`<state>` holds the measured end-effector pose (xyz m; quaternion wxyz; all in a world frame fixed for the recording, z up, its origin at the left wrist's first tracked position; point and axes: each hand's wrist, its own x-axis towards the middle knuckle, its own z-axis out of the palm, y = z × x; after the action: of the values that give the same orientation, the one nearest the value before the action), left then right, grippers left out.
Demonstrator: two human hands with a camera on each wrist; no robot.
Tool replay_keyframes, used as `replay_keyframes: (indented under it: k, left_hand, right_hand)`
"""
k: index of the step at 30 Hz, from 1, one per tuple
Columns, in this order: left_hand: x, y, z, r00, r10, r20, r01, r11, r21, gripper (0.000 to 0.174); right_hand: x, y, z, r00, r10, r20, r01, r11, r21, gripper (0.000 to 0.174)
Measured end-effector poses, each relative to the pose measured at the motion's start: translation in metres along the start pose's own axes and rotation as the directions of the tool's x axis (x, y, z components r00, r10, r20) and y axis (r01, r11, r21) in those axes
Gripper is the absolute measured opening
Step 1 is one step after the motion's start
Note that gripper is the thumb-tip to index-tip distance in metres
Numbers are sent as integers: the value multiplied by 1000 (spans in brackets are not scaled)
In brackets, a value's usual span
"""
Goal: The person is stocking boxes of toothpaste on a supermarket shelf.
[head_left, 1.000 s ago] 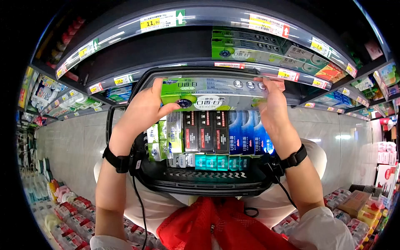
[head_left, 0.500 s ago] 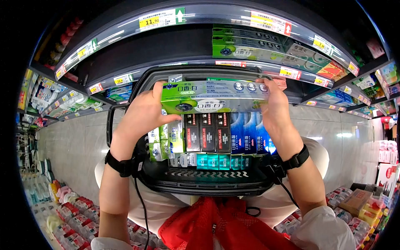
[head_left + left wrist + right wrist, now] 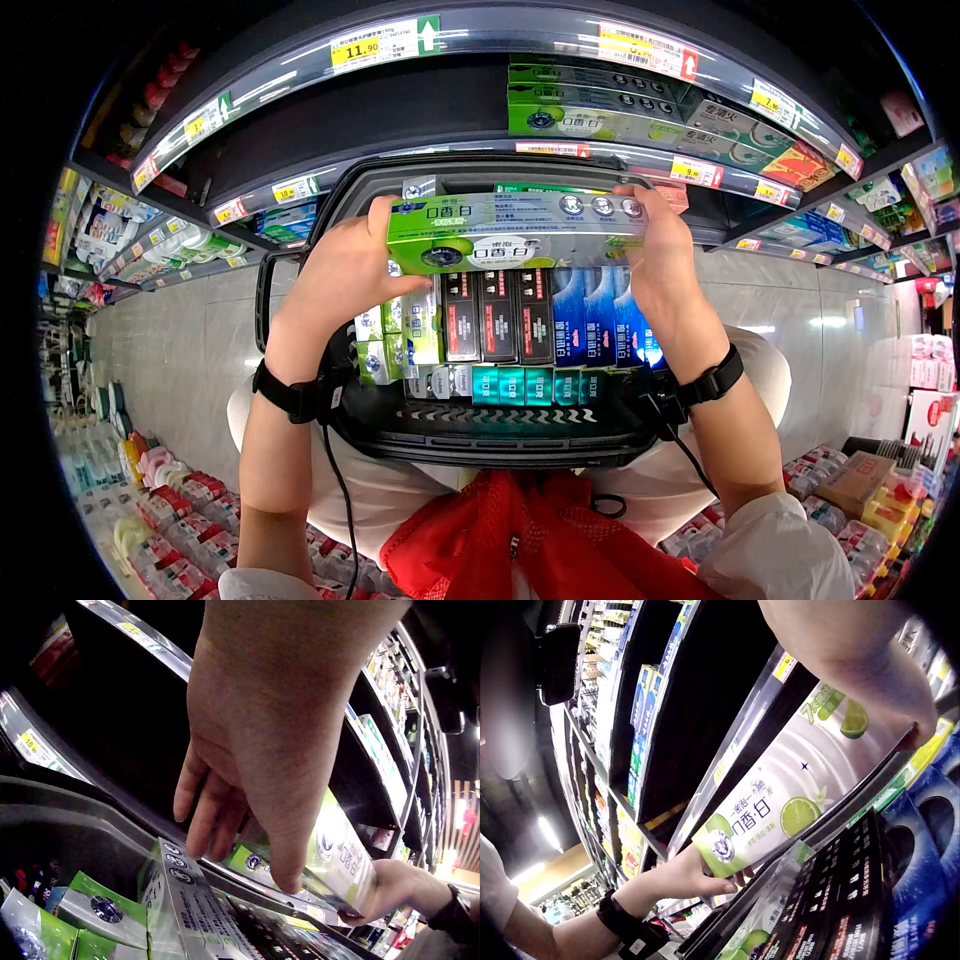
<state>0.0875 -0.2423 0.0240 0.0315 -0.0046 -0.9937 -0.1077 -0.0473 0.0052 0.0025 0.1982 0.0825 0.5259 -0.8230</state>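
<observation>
Both hands hold a long green-and-white toothpaste box (image 3: 530,250) with lime pictures, level above a dark basket (image 3: 490,450). My left hand (image 3: 340,270) grips its left end, thumb along the near side. At the other end my right hand (image 3: 668,255) grips the box, fingers bent over the corner. Below, the basket holds upright black boxes (image 3: 498,330), blue boxes (image 3: 585,325) and green-and-white boxes (image 3: 385,345). Teal boxes (image 3: 525,387) line the near side. The right wrist view shows the box's broad printed face (image 3: 780,799).
Beyond the basket stands a dark store shelf (image 3: 330,115) with price tags along its edges. More green toothpaste boxes (image 3: 595,118) lie stacked there at the right. Grey tiled floor (image 3: 180,330) lies on both sides, and packaged goods (image 3: 180,500) stand low at the left.
The toothpaste box has come slightly lower and nearer to me, with both hands still gripping its ends. Over the last half second it has hardly moved.
</observation>
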Motion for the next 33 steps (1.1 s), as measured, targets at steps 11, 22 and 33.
replay_keyframes:
  k: [11,22,33]
  left_hand:
    - [0,-1,3,999,31,-28,-30,999,24,68]
    - [0,1,0,998,40,-47,-41,999,-4,57]
    - [0,0,1,999,35,-35,-35,999,5,54]
  right_hand:
    - [1,1,0,999,25,-32,-25,999,-22,17]
    - [-2,-1,2,999,36,-31,-37,999,-33,16]
    - [-4,1,5,999,9,-41,-11,999,-38,20]
